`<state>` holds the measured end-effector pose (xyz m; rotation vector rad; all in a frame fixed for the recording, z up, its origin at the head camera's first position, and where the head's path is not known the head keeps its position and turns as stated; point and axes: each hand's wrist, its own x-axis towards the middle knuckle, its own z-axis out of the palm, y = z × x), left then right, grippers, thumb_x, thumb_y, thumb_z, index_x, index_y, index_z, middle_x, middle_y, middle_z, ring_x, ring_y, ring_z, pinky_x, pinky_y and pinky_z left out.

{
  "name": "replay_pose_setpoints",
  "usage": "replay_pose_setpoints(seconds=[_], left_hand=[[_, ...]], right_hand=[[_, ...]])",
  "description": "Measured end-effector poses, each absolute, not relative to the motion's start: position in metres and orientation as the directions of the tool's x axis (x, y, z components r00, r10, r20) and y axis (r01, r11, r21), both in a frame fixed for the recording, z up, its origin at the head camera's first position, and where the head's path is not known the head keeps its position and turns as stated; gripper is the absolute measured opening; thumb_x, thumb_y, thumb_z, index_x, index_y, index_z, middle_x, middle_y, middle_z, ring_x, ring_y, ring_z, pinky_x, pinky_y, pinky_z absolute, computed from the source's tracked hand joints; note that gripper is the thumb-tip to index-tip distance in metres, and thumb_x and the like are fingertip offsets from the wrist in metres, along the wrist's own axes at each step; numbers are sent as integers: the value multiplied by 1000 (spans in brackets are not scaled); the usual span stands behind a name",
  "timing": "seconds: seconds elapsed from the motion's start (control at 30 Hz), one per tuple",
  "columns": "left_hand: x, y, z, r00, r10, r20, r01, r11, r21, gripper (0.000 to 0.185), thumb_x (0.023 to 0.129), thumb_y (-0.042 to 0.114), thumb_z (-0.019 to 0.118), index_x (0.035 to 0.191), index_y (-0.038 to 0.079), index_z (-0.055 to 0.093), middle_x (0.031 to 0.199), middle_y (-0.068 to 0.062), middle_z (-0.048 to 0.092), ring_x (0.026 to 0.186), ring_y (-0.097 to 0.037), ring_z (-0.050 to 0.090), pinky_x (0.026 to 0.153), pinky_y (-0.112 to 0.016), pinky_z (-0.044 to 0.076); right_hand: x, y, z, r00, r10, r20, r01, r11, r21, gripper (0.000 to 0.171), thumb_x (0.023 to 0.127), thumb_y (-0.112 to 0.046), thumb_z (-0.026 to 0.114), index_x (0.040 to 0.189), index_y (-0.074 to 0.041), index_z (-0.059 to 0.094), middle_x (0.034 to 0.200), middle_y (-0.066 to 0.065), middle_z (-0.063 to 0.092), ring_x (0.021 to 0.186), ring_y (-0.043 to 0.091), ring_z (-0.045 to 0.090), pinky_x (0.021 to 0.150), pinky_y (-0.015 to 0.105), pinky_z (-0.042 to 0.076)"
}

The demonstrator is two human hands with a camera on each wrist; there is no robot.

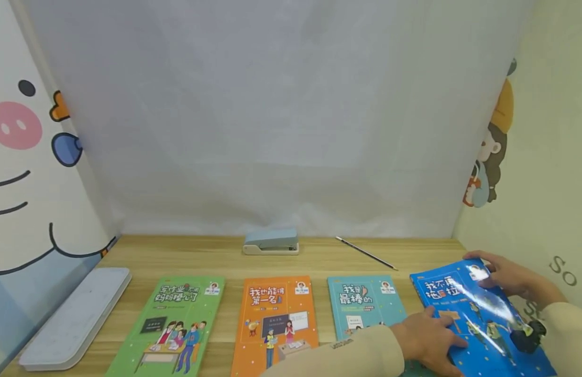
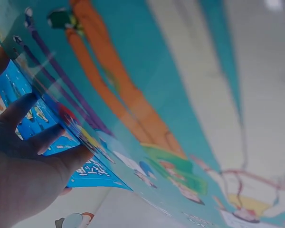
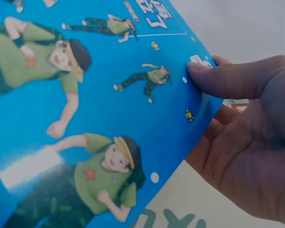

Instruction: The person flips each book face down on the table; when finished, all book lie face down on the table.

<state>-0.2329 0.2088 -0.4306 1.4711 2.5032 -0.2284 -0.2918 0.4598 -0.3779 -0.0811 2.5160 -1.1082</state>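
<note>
Fingers of both my hands clamp the glossy blue picture book (image 1: pixel 479 319) at the bench's (image 1: pixel 319 259) right end: my left hand (image 1: pixel 425 340) pinches its near-left edge, my right hand (image 1: pixel 505 275) grips its far-right corner, thumb on the cover. Its long axis runs from me toward the wall, title end farthest, tilted slightly left. Four books in a row: teal (image 1: pixel 363 303) just beside it, then orange (image 1: pixel 274 324), then green (image 1: pixel 173 327). Farther back lie one grey stapler (image 1: pixel 271 242), one thin dark pencil (image 1: pixel 366 253), and, leftward, one white tray (image 1: pixel 76 317).
</note>
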Motion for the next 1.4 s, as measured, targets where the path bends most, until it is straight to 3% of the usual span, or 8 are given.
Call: replay_pose_setpoints(seconds=[0.17, 0.4, 0.63, 0.93, 1.17, 1.4], left_hand=[[-234, 208, -431, -463, 840, -284, 874, 487, 16, 56, 96, 64, 49, 149, 54, 33, 156, 24, 28, 146, 0, 25, 120, -21, 20], [-236, 211, -434, -459, 827, -325, 874, 486, 4, 57, 96, 65, 48, 149, 58, 28, 158, 26, 24, 148, 1, 21, 121, -19, 17], [-236, 212, -432, -436, 838, -328, 883, 468, 22, 58, 96, 62, 50, 150, 57, 28, 159, 24, 22, 148, -1, 22, 119, -19, 21], [-237, 204, -427, -425, 862, -276, 901, 434, -32, 62, 94, 65, 50, 151, 56, 27, 165, 19, 13, 148, -10, 22, 115, -22, 32], [-239, 195, -420, -422, 870, -256, 905, 420, -67, 66, 92, 69, 49, 152, 56, 24, 167, 17, 5, 151, -14, 16, 116, -24, 31], [-241, 186, -414, -451, 875, -177, 892, 448, -62, 69, 90, 70, 52, 152, 54, 27, 167, 15, 3, 153, -16, 12, 116, -27, 34]], right_hand=[[-290, 454, -368, -926, -194, -322, 96, 705, -702, 64, 92, 4, 55, 145, 9, 19, 119, 39, 52, 93, 28, 66, 76, 51, 60], [-287, 449, -360, -934, -187, -304, 67, 745, -664, 59, 98, -6, 58, 144, 9, 23, 117, 39, 54, 89, 27, 68, 74, 49, 61], [-283, 447, -350, -941, -210, -264, 9, 765, -644, 54, 98, -3, 56, 142, 11, 28, 112, 36, 57, 87, 28, 69, 71, 48, 62], [-273, 437, -330, -957, -205, -207, -30, 777, -629, 61, 98, -16, 62, 144, 7, 29, 118, 39, 54, 86, 28, 70, 69, 46, 62], [-270, 436, -324, -971, -177, -159, -46, 795, -604, 67, 99, -22, 63, 146, 8, 26, 124, 45, 49, 88, 28, 71, 69, 45, 62], [-266, 436, -320, -984, -175, -31, -122, 791, -600, 64, 98, -23, 64, 143, 6, 30, 127, 44, 49, 87, 29, 71, 67, 45, 62]])
